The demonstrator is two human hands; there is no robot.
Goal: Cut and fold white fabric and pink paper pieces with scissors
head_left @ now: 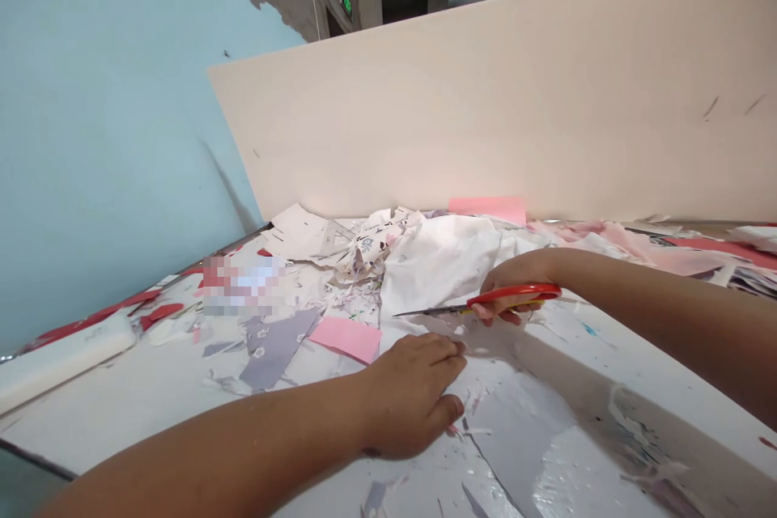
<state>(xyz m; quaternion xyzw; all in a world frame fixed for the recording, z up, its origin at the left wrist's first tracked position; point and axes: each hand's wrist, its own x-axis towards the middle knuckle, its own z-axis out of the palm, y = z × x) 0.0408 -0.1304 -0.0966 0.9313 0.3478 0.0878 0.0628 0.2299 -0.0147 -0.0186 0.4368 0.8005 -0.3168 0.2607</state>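
Note:
My right hand [507,291] grips a pair of red-handled scissors [479,299], whose thin metal blades point left over a white sheet [449,356] strewn with scraps. My left hand [413,396] lies flat on that sheet just below the blade tips, holding nothing. Crumpled white fabric [443,267] rises just beyond the scissors. A pink paper piece [346,338] and a grey patterned cut piece [273,352] lie left of my left hand. A large grey piece [515,437] lies to its right.
A tall beige board [486,97] stands along the far table edge, with a pink sheet [489,210] leaning against it. A pale blue wall [109,137] rises at left. A white roll [61,360] and red scraps [103,316] lie by the left edge.

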